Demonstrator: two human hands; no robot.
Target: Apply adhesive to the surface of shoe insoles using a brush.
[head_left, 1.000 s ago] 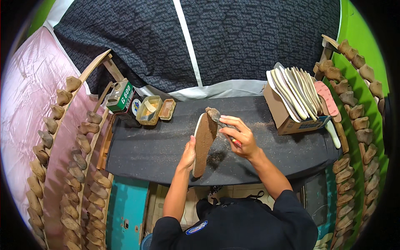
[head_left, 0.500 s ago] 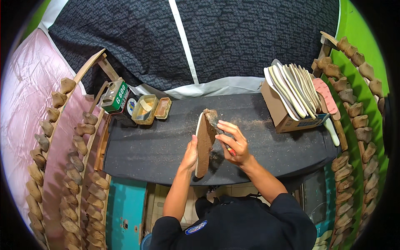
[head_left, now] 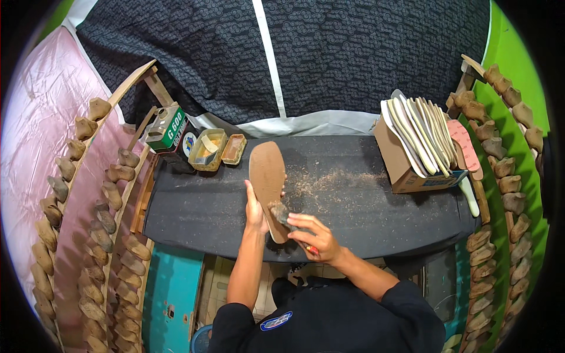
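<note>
Left of the cardboard box [head_left: 389, 154], the left hand [head_left: 255, 213] grips a matte-brown, pale-edged insole [head_left: 266, 170]; the right hand [head_left: 316, 236] clasps a scruffy brush [head_left: 279, 214] against it.

Pink sheeting [head_left: 44, 112] hangs well left of the left hand [head_left: 255, 210], a green wall [head_left: 513, 50] stands well right of the right hand [head_left: 316, 236], patterned black cloth [head_left: 371, 59] hangs beyond both, behind the black-covered desk [head_left: 359, 223], and tiled floor [head_left: 264, 289] shows below.

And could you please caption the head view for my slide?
Left hand holding a brown sole, right hand a brush-like tool, above a crumb-strewn dark table.
</note>
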